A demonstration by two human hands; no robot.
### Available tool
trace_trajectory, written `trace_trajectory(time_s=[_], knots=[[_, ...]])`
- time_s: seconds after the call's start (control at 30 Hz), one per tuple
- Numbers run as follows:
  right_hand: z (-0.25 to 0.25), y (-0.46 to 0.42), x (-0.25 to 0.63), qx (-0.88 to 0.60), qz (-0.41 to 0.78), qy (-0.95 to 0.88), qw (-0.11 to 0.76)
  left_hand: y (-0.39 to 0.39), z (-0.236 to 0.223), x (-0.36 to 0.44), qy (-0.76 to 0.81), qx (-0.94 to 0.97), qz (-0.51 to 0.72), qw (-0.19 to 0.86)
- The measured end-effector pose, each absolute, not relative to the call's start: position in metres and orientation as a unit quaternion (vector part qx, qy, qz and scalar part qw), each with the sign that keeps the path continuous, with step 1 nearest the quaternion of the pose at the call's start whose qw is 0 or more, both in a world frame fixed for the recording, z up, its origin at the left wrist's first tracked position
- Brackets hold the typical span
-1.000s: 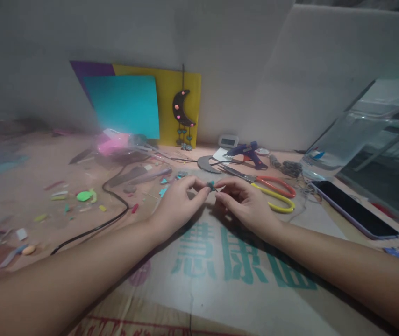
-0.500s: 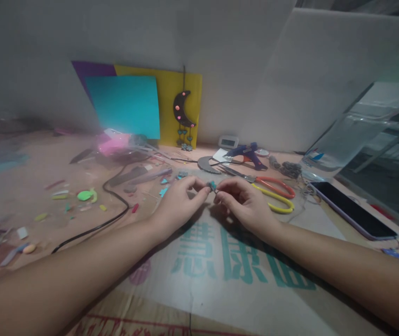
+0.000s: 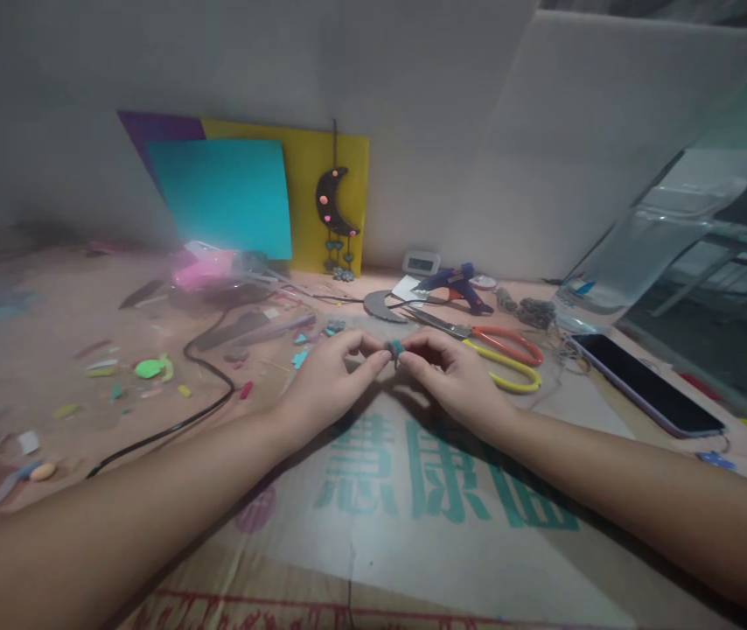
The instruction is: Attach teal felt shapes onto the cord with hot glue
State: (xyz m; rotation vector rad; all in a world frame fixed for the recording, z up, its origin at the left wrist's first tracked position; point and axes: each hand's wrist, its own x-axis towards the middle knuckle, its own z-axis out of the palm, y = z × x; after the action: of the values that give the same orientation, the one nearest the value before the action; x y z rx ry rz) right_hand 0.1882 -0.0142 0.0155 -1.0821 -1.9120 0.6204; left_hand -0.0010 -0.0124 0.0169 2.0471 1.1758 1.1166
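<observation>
Between my two hands, above the printed sheet (image 3: 373,560), is a small teal-and-grey piece (image 3: 394,350), too small to make out fully. My left hand (image 3: 338,372) pinches its left side between thumb and forefinger. From the other side my right hand (image 3: 449,367) grips it with thumb and fingertips. Just beyond the hands lies a grey crescent moon cut-out (image 3: 383,306). Small teal shapes (image 3: 299,359) are scattered left of my left hand. Scissors (image 3: 505,354) with orange and yellow handles lie beyond my right hand.
A decorated moon hanging (image 3: 334,206) rests before a yellow sheet (image 3: 255,131) at the wall. A blue glue gun (image 3: 456,284), grey yarn (image 3: 534,311) and a phone (image 3: 649,385) lie to the right. Clay scraps (image 3: 150,367) and a black cord (image 3: 206,402) spread leftward.
The right thumb and fingertips have closed in on the small piece, and both hands are nearer each other. The whole view has shifted slightly, moving the background left.
</observation>
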Motion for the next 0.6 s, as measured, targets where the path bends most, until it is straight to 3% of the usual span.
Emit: trace_trajectory(time_s=[0.4, 0.6], knots=[[0.017, -0.014, 0.187, -0.443, 0.306, -0.727, 0.425, -0.009, 0.014, -0.001, 0.43, 0.744, 0.411, 0.304], [0.061, 0.003, 0.21, -0.438, 0.223, -0.691, 0.53, -0.009, 0.018, -0.001, 0.463, 0.731, 0.403, 0.298]])
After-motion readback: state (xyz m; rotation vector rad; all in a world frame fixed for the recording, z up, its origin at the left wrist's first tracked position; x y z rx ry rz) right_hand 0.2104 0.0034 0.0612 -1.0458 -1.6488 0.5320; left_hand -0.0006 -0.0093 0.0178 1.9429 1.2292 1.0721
